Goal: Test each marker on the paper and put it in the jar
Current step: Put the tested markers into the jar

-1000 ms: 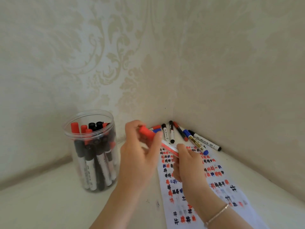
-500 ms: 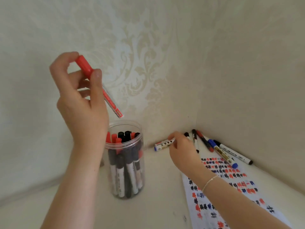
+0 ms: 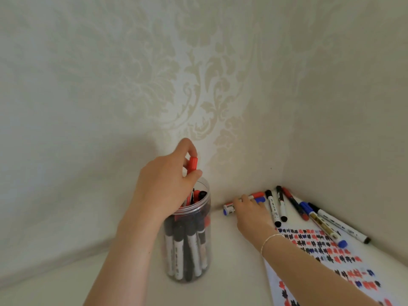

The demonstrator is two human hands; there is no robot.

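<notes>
Two wallpapered walls [image 3: 132, 85] meet right of centre and close off the corner. Clear jar [image 3: 187, 250] stands at lower centre, packed with upright markers; left hand [image 3: 163, 188] with a red marker [image 3: 191, 166] covers its mouth from the left. Bare table [image 3: 55, 288] fills lower left, open approach. A narrow gap between jar and right hand [image 3: 251, 212]. Loose markers [image 3: 282, 204] fan out of the corner at right; paper [image 3: 331, 261] covers lower right. Right forearm crosses the paper diagonally.

Home room corner, damask-patterned wallpaper [image 3: 198, 102], pale tabletop [image 3: 231, 272]
</notes>
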